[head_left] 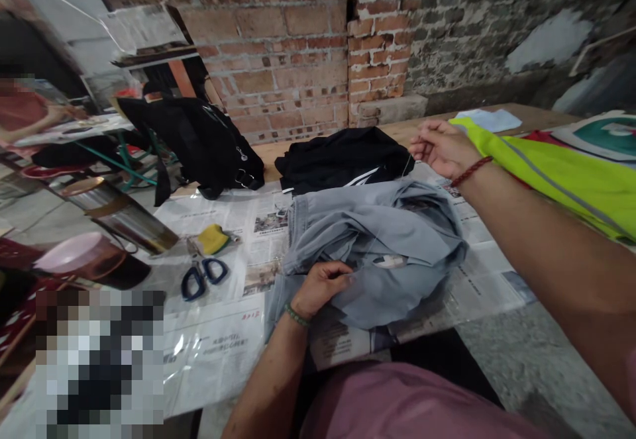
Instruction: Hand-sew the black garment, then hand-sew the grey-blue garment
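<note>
A crumpled grey garment [368,220] lies on the newspaper-covered table, with a small white label [390,261] showing in its folds. At the garment's near left part, my left hand [325,287] pinches the cloth between thumb and fingers. My right hand [442,147] is raised beyond the garment's far right side, fingertips pressed together. From them a thin thread [407,164] runs down toward the cloth; whether a needle is in the fingers is too small to tell. Left of the garment lie scissors [203,272] with dark blue handles.
A yellow-green object [212,239] sits by the scissors. Farther left are a steel flask [122,217] and a pink-lidded cup [94,260]. Behind are a black bag [199,141] and black clothing [342,154]. At right lie a neon-yellow garment [561,174] and an iron [603,136]. A person [30,118] sits far left.
</note>
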A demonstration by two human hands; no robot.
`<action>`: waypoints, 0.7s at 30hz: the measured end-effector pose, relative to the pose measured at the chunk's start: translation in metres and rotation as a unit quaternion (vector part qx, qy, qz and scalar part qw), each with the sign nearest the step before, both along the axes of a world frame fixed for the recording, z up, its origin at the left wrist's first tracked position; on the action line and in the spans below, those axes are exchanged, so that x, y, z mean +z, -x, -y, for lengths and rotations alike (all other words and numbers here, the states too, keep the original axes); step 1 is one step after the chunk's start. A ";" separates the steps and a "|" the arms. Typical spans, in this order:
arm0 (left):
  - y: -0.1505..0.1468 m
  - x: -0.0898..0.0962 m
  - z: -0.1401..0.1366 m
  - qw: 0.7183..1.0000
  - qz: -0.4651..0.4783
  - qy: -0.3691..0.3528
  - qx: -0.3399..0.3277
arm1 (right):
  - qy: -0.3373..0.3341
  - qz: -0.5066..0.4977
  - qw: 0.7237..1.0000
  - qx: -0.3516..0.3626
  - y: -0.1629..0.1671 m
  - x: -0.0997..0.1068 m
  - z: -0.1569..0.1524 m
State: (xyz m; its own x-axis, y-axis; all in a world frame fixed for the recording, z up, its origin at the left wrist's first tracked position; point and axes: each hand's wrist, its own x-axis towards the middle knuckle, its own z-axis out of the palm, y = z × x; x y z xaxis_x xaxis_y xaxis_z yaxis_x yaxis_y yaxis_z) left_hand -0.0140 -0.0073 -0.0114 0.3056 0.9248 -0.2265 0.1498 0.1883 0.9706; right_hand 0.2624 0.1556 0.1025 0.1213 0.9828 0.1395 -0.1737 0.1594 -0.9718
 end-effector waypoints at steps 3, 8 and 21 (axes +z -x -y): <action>0.001 0.000 0.000 1.000 0.003 -0.002 0.007 | -0.003 0.094 0.993 0.074 0.025 -0.020 0.019; 0.000 0.000 -0.001 1.000 0.012 -0.010 0.008 | -0.120 0.373 0.880 0.268 0.069 -0.071 0.067; 0.001 -0.003 -0.001 0.999 0.003 -0.034 0.012 | -0.249 0.504 0.737 0.376 0.081 -0.102 0.100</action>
